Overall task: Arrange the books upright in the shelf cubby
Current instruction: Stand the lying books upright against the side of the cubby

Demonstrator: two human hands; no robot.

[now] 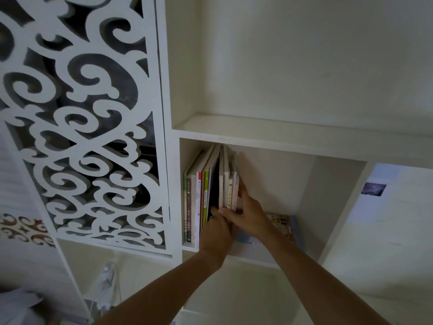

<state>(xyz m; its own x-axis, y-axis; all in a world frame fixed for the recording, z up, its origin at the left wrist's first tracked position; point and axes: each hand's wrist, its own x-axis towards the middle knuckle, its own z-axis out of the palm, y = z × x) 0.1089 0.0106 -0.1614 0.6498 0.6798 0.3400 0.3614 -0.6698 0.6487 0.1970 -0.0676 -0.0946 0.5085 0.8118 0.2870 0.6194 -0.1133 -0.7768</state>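
Holding upright books | 2 hands: left, right | 1 flat book

Upright books crowd the shelf cubby's left end, slightly leaning; one book lies flat beside them.

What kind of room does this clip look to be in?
Probably a home living space: a white shelf unit holding a row of upright books, beside a white carved scroll screen.

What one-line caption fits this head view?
Both hands, left hand and right hand, press upright books together in the shelf cubby; one flat book lies beside them.
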